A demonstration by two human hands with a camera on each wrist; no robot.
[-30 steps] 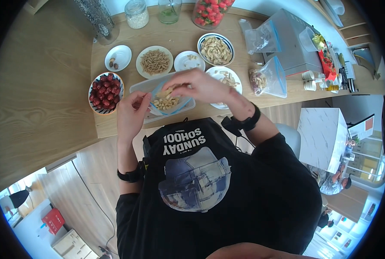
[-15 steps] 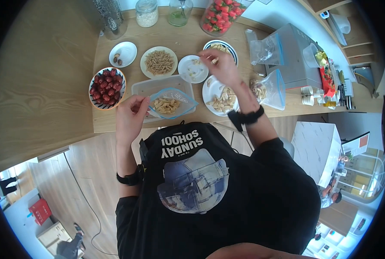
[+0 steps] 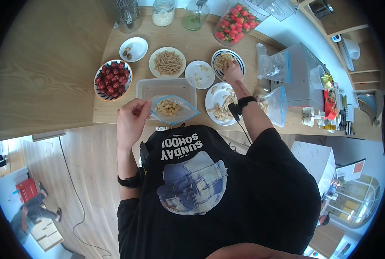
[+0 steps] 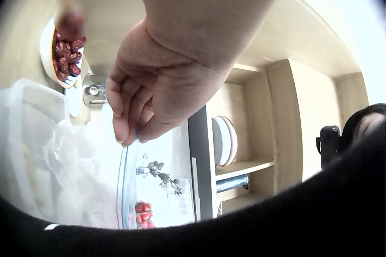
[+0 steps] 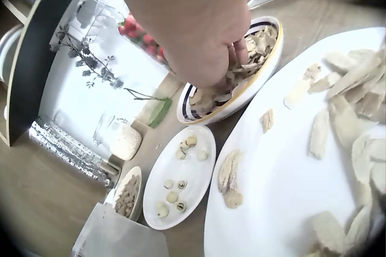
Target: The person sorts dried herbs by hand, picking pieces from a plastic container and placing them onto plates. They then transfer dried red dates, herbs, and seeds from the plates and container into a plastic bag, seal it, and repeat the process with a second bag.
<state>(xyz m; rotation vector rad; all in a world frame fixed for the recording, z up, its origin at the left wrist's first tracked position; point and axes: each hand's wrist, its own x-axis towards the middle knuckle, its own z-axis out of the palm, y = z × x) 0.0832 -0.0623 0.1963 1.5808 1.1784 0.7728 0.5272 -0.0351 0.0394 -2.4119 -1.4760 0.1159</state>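
My left hand [image 3: 131, 120] pinches the edge of a clear zip bag [image 3: 184, 114] with a blue seal. Pale dried slices [image 3: 167, 108] lie inside the bag, which sits over a clear plastic container [image 3: 146, 89]. In the left wrist view, thumb and fingertips meet on the bag's seal strip [image 4: 127, 178]. My right hand [image 3: 233, 73] reaches into a blue-rimmed bowl [image 5: 238, 104] of dried slices [image 5: 260, 43]. Its fingers are curled down among the slices, the tips partly hidden. Below that bowl stands a white plate [image 5: 265, 178] of larger pale slices.
A small plate [image 3: 192, 72] with a few pale round seeds lies left of the blue-rimmed bowl. Farther left are a plate of brown sticks [image 3: 167, 62], a bowl of red dates [image 3: 112, 80] and a small dish [image 3: 137, 43]. Filled bags [image 3: 277, 105] and a strawberry jar [image 3: 237, 23] stand nearby.
My right hand has moved from over the zip bag, up and right, into the blue-rimmed bowl. The left hand keeps its pinch on the bag.
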